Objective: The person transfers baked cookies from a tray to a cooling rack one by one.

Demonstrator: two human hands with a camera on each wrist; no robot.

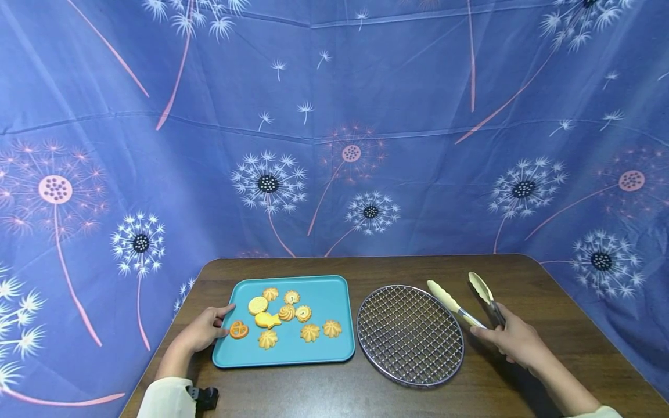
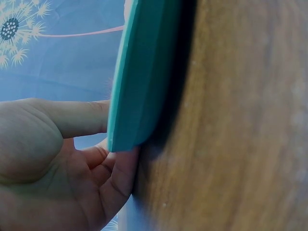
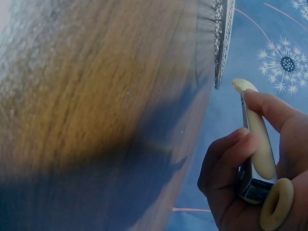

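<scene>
At the left, my left hand (image 1: 201,331) pinches the side rim of a teal tray (image 1: 284,357), as the left wrist view confirms, with the thumb (image 2: 79,118) at its upper edge and curled fingers under it. Several cookies lie scattered on the tray, among them a pretzel (image 1: 238,330), a fish-shaped one (image 1: 268,320) and a round one (image 1: 258,305). On the right, metal tongs (image 1: 444,295) with cream tips are gripped in my right hand (image 1: 514,339); their arms are spread, with nothing between the tips. The right wrist view shows fingers curled round the tongs' handle.
A round wire rack (image 1: 410,337) lies between the tray and the tongs, close to the tray's right side. Everything is on a brown wooden table (image 1: 292,395). A blue curtain (image 1: 324,87) with dandelion prints hangs behind and around it.
</scene>
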